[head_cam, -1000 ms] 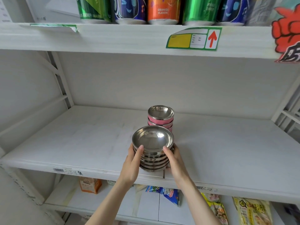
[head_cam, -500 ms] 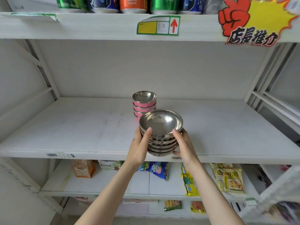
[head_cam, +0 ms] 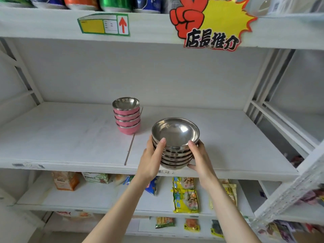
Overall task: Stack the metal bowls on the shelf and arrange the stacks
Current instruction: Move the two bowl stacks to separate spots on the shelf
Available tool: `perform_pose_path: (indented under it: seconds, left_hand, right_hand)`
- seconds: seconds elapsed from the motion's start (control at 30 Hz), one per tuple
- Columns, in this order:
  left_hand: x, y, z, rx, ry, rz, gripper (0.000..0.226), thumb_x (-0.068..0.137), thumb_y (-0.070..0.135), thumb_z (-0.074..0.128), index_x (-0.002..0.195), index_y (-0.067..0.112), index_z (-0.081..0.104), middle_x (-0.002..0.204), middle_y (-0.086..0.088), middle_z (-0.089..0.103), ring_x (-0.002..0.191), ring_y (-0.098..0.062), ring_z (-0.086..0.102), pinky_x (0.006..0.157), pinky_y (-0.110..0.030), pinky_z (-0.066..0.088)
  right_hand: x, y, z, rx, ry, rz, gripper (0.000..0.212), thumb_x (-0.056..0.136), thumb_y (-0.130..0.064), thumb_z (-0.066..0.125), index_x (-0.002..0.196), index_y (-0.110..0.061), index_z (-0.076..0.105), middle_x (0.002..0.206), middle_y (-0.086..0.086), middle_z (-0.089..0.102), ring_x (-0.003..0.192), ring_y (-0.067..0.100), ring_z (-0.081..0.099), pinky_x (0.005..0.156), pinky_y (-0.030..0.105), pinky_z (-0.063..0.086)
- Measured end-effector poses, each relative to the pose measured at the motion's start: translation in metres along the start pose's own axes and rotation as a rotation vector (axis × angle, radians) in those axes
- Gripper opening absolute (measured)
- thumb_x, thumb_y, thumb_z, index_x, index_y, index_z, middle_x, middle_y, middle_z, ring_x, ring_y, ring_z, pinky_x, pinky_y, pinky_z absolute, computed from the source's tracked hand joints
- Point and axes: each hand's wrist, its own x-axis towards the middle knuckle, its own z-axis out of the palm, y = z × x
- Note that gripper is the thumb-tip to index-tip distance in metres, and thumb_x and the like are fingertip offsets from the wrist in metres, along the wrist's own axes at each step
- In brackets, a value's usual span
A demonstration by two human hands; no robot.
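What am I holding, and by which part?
The stack of silver metal bowls: left hand and right hand clasp its opposite sides, thumbs near the top rim.

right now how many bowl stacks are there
2. The pink stack stands back on the shelf; the steel stack is held between left hand and right hand near the front edge. None seem hidden.
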Motion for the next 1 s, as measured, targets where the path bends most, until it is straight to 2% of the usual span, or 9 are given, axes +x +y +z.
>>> perform_pose_path:
  seconds: [0.1, 0.2, 0.4, 0.47, 0.57, 0.73, 0.83, 0.93, 1.0]
  left_hand:
    - [0.0, 0.004, 0.031, 0.016, -0.008, 0.01, 0.041, 0.081, 0.076, 0.039, 0.12, 0.067, 0.036, 0.12, 0.034, 0.052, 0.123, -0.009, 0.048, 0.107, -0.048, 0.04]
    - [-0.001, 0.011, 0.06, 0.013, -0.027, 0.025, 0.033, 0.088, 0.068, 0.04, 0.12, 0.065, 0.038, 0.114, 0.039, 0.053, 0.114, 0.006, 0.049, 0.105, -0.044, 0.042]
    - [0.0, 0.016, 0.112, 0.019, -0.109, 0.047, 0.055, 0.086, 0.07, 0.041, 0.137, 0.05, 0.035, 0.118, 0.038, 0.051, 0.118, 0.003, 0.048, 0.106, -0.045, 0.041]
    - [0.001, 0.017, 0.13, 0.014, -0.12, 0.063, 0.053, 0.089, 0.066, 0.04, 0.138, 0.048, 0.035, 0.117, 0.038, 0.051, 0.115, 0.006, 0.048, 0.105, -0.043, 0.042]
    - [0.004, 0.02, 0.161, 0.029, -0.137, 0.065, 0.052, 0.09, 0.065, 0.039, 0.138, 0.049, 0.032, 0.114, 0.04, 0.048, 0.115, -0.001, 0.048, 0.105, -0.043, 0.042]
    - [0.016, 0.025, 0.214, 0.019, -0.123, 0.048, 0.037, 0.089, 0.065, 0.041, 0.125, 0.063, 0.033, 0.114, 0.039, 0.05, 0.112, 0.004, 0.049, 0.105, -0.042, 0.042]
    - [0.025, 0.026, 0.25, 0.008, -0.112, 0.037, 0.05, 0.086, 0.07, 0.041, 0.133, 0.056, 0.035, 0.12, 0.035, 0.051, 0.12, -0.003, 0.049, 0.106, -0.045, 0.041]
    - [0.034, 0.029, 0.284, -0.009, -0.113, 0.025, 0.036, 0.09, 0.064, 0.042, 0.125, 0.061, 0.036, 0.114, 0.038, 0.053, 0.112, 0.009, 0.049, 0.105, -0.041, 0.043]
    - [0.04, 0.029, 0.304, -0.02, -0.115, 0.015, 0.03, 0.091, 0.062, 0.043, 0.119, 0.065, 0.036, 0.112, 0.038, 0.055, 0.11, 0.013, 0.049, 0.103, -0.039, 0.043]
  right_hand:
    - [0.0, -0.002, -0.032, -0.004, 0.001, -0.01, 0.031, 0.094, -0.038, 0.049, 0.125, -0.032, 0.046, 0.105, -0.024, 0.06, 0.081, -0.02, 0.059, 0.069, 0.022, 0.046]
    - [-0.002, -0.006, -0.061, -0.006, 0.021, -0.02, 0.03, 0.094, -0.036, 0.049, 0.124, -0.031, 0.047, 0.106, -0.023, 0.06, 0.083, -0.02, 0.059, 0.069, 0.021, 0.045]
    - [-0.008, -0.005, -0.114, 0.002, 0.09, -0.023, 0.032, 0.093, -0.041, 0.049, 0.124, -0.035, 0.046, 0.11, -0.024, 0.059, 0.095, -0.01, 0.059, 0.078, 0.025, 0.047]
    - [-0.006, -0.005, -0.132, -0.003, 0.099, -0.03, 0.033, 0.092, -0.043, 0.05, 0.123, -0.036, 0.047, 0.109, -0.025, 0.06, 0.092, -0.013, 0.059, 0.079, 0.026, 0.047]
    - [0.0, -0.008, -0.162, -0.002, 0.111, -0.036, 0.039, 0.085, -0.049, 0.051, 0.122, -0.038, 0.047, 0.11, -0.024, 0.059, 0.099, -0.007, 0.058, 0.079, 0.027, 0.047]
    - [0.017, -0.01, -0.216, 0.0, 0.095, -0.034, 0.051, 0.082, -0.055, 0.058, 0.127, -0.035, 0.047, 0.113, -0.024, 0.061, 0.103, -0.009, 0.057, 0.079, 0.024, 0.047]
    - [0.031, -0.012, -0.252, -0.017, 0.082, -0.019, 0.058, 0.078, -0.058, 0.061, 0.129, -0.034, 0.047, 0.114, -0.024, 0.06, 0.104, -0.006, 0.056, 0.078, 0.025, 0.046]
    - [0.044, -0.015, -0.286, -0.021, 0.067, -0.015, 0.059, 0.075, -0.056, 0.054, 0.129, -0.033, 0.046, 0.113, -0.023, 0.059, 0.1, -0.008, 0.056, 0.077, 0.024, 0.046]
    - [0.052, -0.015, -0.306, -0.025, 0.068, -0.016, 0.057, 0.076, -0.056, 0.056, 0.127, -0.034, 0.047, 0.111, -0.024, 0.06, 0.098, -0.01, 0.057, 0.077, 0.024, 0.046]
